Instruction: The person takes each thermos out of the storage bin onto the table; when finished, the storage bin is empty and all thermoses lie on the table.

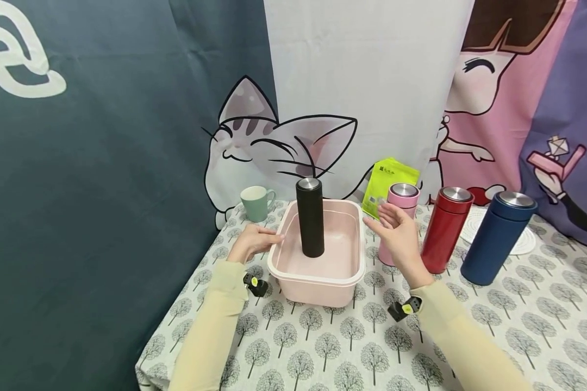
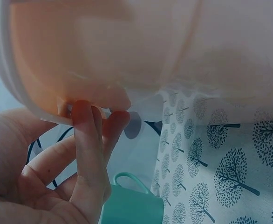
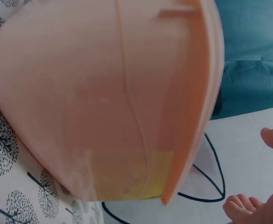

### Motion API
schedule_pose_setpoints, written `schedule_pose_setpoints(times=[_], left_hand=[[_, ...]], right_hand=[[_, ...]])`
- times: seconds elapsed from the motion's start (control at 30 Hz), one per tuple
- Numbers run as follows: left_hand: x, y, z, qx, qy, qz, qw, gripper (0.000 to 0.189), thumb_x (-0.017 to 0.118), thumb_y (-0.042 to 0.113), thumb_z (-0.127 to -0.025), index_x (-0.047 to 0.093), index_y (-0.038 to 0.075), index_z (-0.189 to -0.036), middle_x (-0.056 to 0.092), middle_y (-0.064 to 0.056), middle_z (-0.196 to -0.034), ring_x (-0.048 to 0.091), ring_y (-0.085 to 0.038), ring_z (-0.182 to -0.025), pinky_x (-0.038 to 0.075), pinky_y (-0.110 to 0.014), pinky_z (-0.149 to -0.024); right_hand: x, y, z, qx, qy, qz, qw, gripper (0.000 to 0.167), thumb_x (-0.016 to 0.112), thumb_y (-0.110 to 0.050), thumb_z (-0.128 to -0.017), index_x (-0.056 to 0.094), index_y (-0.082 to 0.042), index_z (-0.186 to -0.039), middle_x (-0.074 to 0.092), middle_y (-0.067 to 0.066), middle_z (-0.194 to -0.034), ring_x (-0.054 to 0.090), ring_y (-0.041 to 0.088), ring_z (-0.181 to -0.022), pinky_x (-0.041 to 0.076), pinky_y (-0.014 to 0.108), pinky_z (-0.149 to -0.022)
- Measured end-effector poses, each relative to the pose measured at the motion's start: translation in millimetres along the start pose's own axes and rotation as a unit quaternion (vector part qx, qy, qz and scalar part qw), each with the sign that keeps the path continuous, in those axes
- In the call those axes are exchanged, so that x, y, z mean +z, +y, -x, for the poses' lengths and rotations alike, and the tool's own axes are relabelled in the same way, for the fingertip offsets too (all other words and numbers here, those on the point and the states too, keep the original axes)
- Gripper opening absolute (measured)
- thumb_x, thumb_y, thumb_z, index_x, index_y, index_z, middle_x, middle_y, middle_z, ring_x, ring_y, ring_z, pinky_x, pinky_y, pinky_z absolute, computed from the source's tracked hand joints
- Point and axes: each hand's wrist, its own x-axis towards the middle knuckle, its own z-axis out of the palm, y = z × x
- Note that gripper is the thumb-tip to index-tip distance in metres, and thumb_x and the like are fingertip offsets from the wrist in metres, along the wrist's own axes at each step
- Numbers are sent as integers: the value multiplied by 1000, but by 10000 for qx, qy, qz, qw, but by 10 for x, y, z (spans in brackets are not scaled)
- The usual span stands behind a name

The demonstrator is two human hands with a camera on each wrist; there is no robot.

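Note:
A pink plastic basin stands on the table, and a black thermos bottle is upright inside it. My left hand holds the basin's left rim, thumb over the edge and curled fingers against the outer wall, as the left wrist view shows. On the other side, my right hand is beside the right rim with fingers loosely extended. The right wrist view shows a gap between that hand and the basin wall. Behind the right hand is a pink thermos bottle, partly hidden.
A green mug sits behind the basin on the left. To the right stand a red thermos bottle and a blue one, with a white round mat behind them. A bright green packet stands near the backdrop.

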Motion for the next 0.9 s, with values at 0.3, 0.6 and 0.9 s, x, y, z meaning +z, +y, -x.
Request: schedule_pose_setpoints(times=[0.3, 0.6, 0.9], left_hand=[[20, 3, -6, -24, 48, -43, 10000, 46, 76, 16, -86, 63, -7, -123, 64, -25, -124, 67, -33, -110, 57, -39, -94], [37, 5, 5, -53, -8, -2, 10000, 44, 77, 15, -85, 65, -6, -122, 68, -23, -117, 68, -32, -108, 56, -40, -95], [19, -2, -12, 46, 23, -6, 10000, 43, 77, 14, -85, 65, -7, -120, 68, -25, -116, 69, -32, -105, 57, -39, -93]], right_hand=[[203, 130, -199, -301, -257, 144, 9991, 74, 81, -13, -81, 43, 7, -141, 51, 24, -140, 50, 33, -132, 41, 35, -114], [343, 196, -318, -116, -674, 551, 9961, 76, 84, -26, -78, 48, 3, -138, 54, 21, -140, 52, 29, -131, 44, 33, -111], [492, 190, -455, -172, -1144, 682, 9909, 77, 84, -29, -79, 48, 4, -139, 56, 20, -138, 53, 29, -130, 47, 34, -109]])
